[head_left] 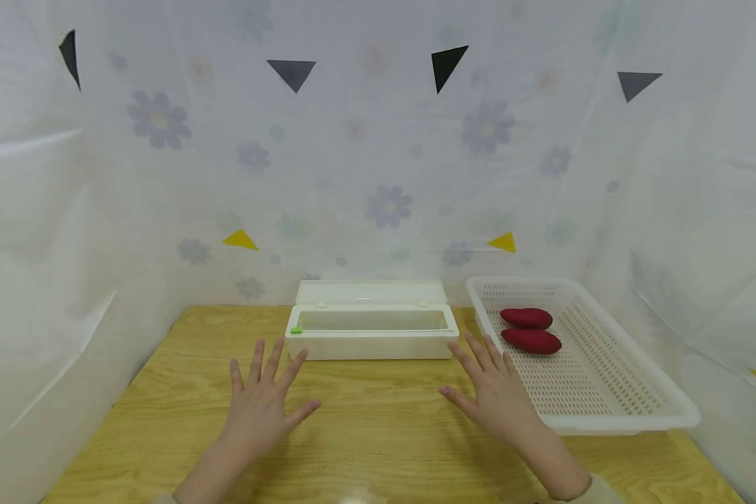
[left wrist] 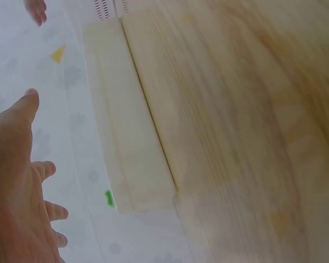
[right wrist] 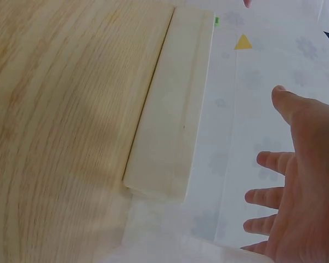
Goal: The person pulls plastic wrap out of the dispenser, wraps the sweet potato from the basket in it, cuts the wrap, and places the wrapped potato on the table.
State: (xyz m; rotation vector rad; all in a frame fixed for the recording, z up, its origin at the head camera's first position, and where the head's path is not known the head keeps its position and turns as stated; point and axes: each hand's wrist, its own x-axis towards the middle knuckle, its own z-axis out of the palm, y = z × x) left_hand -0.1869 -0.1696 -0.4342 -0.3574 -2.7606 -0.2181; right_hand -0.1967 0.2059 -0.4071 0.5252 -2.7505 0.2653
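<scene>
My left hand [head_left: 260, 413] is held over the table with its fingers spread, holding nothing, in front of the left end of a long white box [head_left: 368, 348]. The box's lid [head_left: 372, 292] is raised at the back, and a small green piece [head_left: 297, 330] sits on its left rim. My right hand [head_left: 499, 395] has its fingers spread too, between the box and a white plastic basket [head_left: 630, 423], overlapping the basket's left side in the head view. Two dark red sweet potatoes [head_left: 531, 341] lie side by side in the basket, just beyond the right fingertips.
The wood-grain table [head_left: 365, 434] reaches back to a pale flowered curtain [head_left: 353, 168], which also hangs along both sides. Black, grey and yellow triangles [head_left: 292, 73] are on the curtain. The basket stands at the table's right side, near the right curtain.
</scene>
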